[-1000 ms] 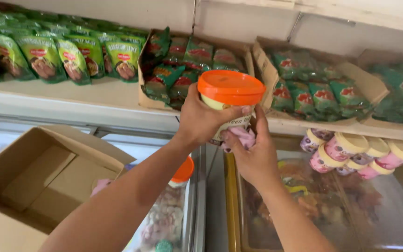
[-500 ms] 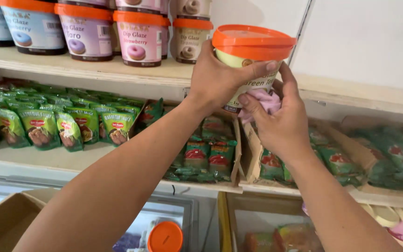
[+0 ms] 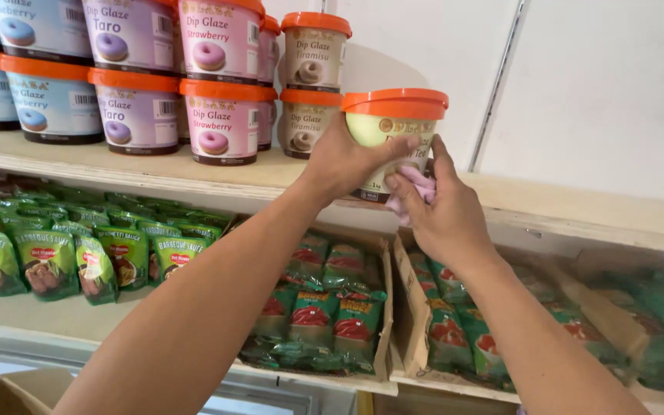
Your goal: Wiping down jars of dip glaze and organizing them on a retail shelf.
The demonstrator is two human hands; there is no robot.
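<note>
Raised to the top shelf [image 3: 578, 207], the orange-lidded pale-green tub [image 3: 393, 127] looks sealed.

Both arms raised, left hand [image 3: 347, 157] curled in a grip — right hand [image 3: 443, 211] cupped beside, fingers [image 3: 405, 188] bent

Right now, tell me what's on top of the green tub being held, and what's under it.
An orange lid caps the green tub, held by the left hand. The right hand presses a pink cloth against it. The tub's base is covered, so contact with the shelf is unclear.
</note>
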